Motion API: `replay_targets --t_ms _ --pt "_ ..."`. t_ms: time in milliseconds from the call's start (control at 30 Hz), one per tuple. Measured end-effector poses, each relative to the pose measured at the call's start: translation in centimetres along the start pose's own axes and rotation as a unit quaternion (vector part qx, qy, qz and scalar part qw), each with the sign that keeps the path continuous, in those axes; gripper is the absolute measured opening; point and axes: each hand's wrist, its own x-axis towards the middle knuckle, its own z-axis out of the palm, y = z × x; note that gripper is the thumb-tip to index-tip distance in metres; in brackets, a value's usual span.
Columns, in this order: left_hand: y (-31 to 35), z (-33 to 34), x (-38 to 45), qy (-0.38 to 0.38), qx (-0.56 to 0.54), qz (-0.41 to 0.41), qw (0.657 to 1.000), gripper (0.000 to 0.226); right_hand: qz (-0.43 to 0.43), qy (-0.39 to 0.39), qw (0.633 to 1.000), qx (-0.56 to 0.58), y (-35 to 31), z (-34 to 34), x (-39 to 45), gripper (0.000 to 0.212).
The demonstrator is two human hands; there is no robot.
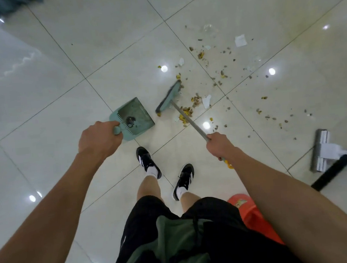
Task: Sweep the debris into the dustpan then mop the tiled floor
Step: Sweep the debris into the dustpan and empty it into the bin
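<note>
The left hand (97, 139) was curled round the stub handle of the pale green dustpan (134, 119), which sat on the glossy tiled floor (47, 84) with its open mouth turned toward the broom. A small dark clump lay inside the pan near its comb-toothed edge. The right hand (218, 145) gripped the grey shaft of the broom (169, 96), fingers wrapped round it, with the green brush head down on the tiles just beside the dustpan's mouth. The debris (216, 74), made up of yellowish scraps, brown bits and a few torn pieces of white paper, was scattered across the tiles beyond and to the right of the brush head, the nearest pieces lying against the bristles and along the shaft. The flat mop (320, 151) lay on the floor well off to the right, its white handle running out of view. An orange plastic object (250, 211) showed behind the person's right arm. The person stood in black shorts and black-and-white shoes (147, 161), feet just behind the dustpan.
</note>
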Motion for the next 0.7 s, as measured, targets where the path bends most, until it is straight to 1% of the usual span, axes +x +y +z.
replay_targets --t_ms 133,267,333,467,600,700 --pt "1.6 0.7 -1.9 0.012 0.013 0.005 1.0 0.032 -0.046 0.008 0.999 -0.018 1.8 -0.1 -1.1 0.037" --pt "1.6 1.1 -3.0 0.012 0.014 -0.013 1.0 0.032 -0.083 -0.003 0.996 -0.042 0.2 0.9 -1.1 0.041" --pt "1.3 1.2 -3.3 0.013 0.012 -0.02 1.0 0.033 -0.092 -0.011 0.993 -0.068 -0.7 1.4 -1.0 0.037" --pt "0.6 1.3 -3.6 0.007 0.034 -0.011 0.999 0.027 -0.076 -0.006 0.989 -0.127 -1.4 2.0 -0.8 0.028" --pt "0.3 0.9 -2.3 0.002 0.044 0.007 0.999 0.023 -0.028 0.018 0.989 -0.143 -0.5 1.5 -1.1 0.027" --pt "0.6 -0.1 -0.6 0.007 0.047 0.03 0.998 0.025 -0.001 0.04 0.985 -0.169 0.5 1.1 -1.9 0.026"
